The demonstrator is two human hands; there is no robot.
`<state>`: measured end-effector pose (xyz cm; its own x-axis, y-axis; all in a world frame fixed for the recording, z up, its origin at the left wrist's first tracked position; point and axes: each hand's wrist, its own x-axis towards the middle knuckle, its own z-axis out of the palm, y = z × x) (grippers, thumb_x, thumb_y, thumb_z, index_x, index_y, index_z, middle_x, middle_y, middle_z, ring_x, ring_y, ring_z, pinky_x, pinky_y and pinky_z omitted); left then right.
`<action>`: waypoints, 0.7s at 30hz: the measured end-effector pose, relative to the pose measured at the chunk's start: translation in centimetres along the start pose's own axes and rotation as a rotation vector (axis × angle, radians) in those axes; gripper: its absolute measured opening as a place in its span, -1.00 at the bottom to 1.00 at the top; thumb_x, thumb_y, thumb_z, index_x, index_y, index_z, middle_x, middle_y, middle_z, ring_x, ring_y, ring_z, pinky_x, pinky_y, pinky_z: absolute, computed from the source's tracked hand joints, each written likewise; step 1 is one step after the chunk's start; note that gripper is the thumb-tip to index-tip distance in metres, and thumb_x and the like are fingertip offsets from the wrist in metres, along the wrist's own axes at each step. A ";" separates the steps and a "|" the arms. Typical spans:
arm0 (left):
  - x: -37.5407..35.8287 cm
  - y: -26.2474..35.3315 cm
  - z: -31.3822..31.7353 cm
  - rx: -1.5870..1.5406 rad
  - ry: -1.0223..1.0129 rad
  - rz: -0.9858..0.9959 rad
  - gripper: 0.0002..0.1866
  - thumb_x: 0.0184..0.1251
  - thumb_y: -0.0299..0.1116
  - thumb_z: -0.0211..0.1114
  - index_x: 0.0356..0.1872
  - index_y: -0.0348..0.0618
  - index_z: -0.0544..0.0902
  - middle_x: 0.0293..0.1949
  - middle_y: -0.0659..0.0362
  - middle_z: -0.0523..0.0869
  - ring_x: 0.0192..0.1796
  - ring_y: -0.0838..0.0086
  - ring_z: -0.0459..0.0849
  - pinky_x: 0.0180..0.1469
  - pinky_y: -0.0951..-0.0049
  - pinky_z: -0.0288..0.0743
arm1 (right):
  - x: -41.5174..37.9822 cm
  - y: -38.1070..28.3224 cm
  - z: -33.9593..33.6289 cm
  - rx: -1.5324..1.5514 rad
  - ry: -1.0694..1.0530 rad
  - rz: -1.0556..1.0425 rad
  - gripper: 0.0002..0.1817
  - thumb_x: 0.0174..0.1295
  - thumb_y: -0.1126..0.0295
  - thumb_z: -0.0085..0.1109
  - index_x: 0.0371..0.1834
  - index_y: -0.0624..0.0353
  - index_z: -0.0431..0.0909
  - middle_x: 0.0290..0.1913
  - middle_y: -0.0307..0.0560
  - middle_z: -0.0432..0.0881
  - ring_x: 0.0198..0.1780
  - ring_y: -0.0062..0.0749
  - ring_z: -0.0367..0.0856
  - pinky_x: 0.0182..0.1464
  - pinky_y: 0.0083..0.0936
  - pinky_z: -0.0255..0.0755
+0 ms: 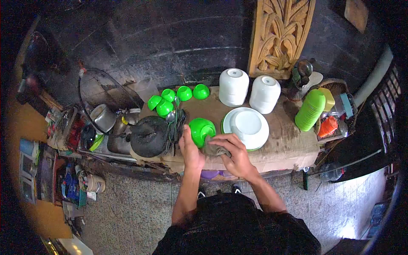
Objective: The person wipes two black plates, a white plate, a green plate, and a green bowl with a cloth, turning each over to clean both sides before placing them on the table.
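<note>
In the head view a bright green bowl [199,128] is tilted with its base ring toward me. My left hand [192,153] grips it from the left side, its far fingers hidden by the bowl. A greyish cloth [215,149] is bunched in my right hand [236,156] and pressed against the bowl's lower right. Just right of the bowl lies an upturned stack of white plates [248,123] with a green edge below. Left of my left hand, spoons and forks [171,116] lie beside a dark round pan or lid [148,136].
Several small green bowls [184,93] stand along the back. Two upturned white bowl stacks [234,87] are near the wall. A leaning light-green cup stack [310,110] stands right, beside a basket [340,132]. A sink [121,140] with a metal pot [103,117] is left. Brown cardboard [280,142] covers the counter.
</note>
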<state>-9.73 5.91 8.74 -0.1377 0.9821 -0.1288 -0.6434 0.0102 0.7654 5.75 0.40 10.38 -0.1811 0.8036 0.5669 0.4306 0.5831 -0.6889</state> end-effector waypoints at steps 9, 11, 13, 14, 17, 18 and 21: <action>-0.9 -1.8 0.4 -0.042 -0.118 -0.078 -0.57 0.69 0.01 0.12 0.09 -0.19 0.64 -0.04 0.18 0.75 0.03 0.44 0.74 0.14 0.28 0.62 | 1.9 2.5 1.7 0.269 0.463 0.350 -0.58 0.14 0.71 0.20 0.12 0.34 0.66 0.09 0.16 0.70 0.14 -0.03 0.70 0.25 -0.30 0.51; -1.1 -2.3 0.2 0.106 -0.177 -0.063 -0.60 0.70 -0.01 0.11 0.05 -0.16 0.66 -0.07 0.22 0.75 -0.01 0.49 0.73 0.10 0.36 0.61 | 2.6 2.4 1.2 0.333 0.490 0.387 -0.58 0.13 0.68 0.24 0.11 0.32 0.67 0.10 0.13 0.71 0.13 0.02 0.69 0.26 -0.25 0.51; -0.9 -2.6 -0.2 0.139 -0.211 -0.003 -0.61 0.71 -0.02 0.11 0.01 -0.15 0.67 -0.11 0.26 0.73 -0.09 0.56 0.70 0.01 0.43 0.58 | 2.9 2.2 0.6 -0.019 0.336 0.131 -0.56 0.09 0.64 0.29 0.11 0.29 0.69 0.10 0.09 0.72 0.12 0.03 0.67 0.28 -0.21 0.50; -0.3 -2.9 -1.0 0.304 -0.206 0.015 -0.61 0.71 -0.01 0.11 0.00 -0.15 0.68 -0.13 0.26 0.72 -0.12 0.58 0.68 -0.03 0.44 0.57 | 2.9 1.7 0.2 -0.113 0.274 0.083 -0.52 0.03 0.60 0.34 0.11 0.22 0.71 0.14 0.03 0.70 0.12 0.04 0.62 0.26 -0.17 0.50; -0.5 -2.9 -0.5 0.396 -0.204 0.087 -0.58 0.72 -0.03 0.10 -0.02 -0.21 0.71 -0.13 0.26 0.73 -0.13 0.64 0.63 -0.06 0.49 0.52 | 2.7 0.3 -0.1 -0.169 0.164 -0.033 -0.48 -0.03 0.60 0.36 0.11 0.16 0.73 0.18 -0.01 0.67 0.13 0.02 0.59 0.22 -0.18 0.49; -0.7 -2.6 0.0 0.325 -0.210 0.141 -0.55 0.73 -0.05 0.09 -0.02 -0.28 0.73 -0.10 0.25 0.75 -0.12 0.68 0.59 -0.05 0.54 0.50 | 2.8 0.2 -0.2 -0.168 0.150 -0.078 -0.47 -0.06 0.59 0.38 0.11 0.13 0.74 0.21 -0.01 0.65 0.11 0.02 0.59 0.19 -0.18 0.49; -1.3 -1.5 -0.1 0.233 -0.238 0.016 -0.59 0.71 -0.07 0.13 -0.05 -0.26 0.73 -0.09 0.24 0.75 -0.08 0.63 0.63 -0.01 0.48 0.52 | 2.6 0.5 -0.7 -0.119 0.132 -0.070 -0.45 -0.08 0.67 0.32 0.10 0.22 0.73 0.16 0.02 0.69 0.16 0.02 0.62 0.21 -0.21 0.52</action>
<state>-8.70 4.59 7.68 0.0514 0.9986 0.0139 -0.4489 0.0107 0.8935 6.11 2.70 11.86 -0.1002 0.7343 0.6714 0.5239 0.6126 -0.5917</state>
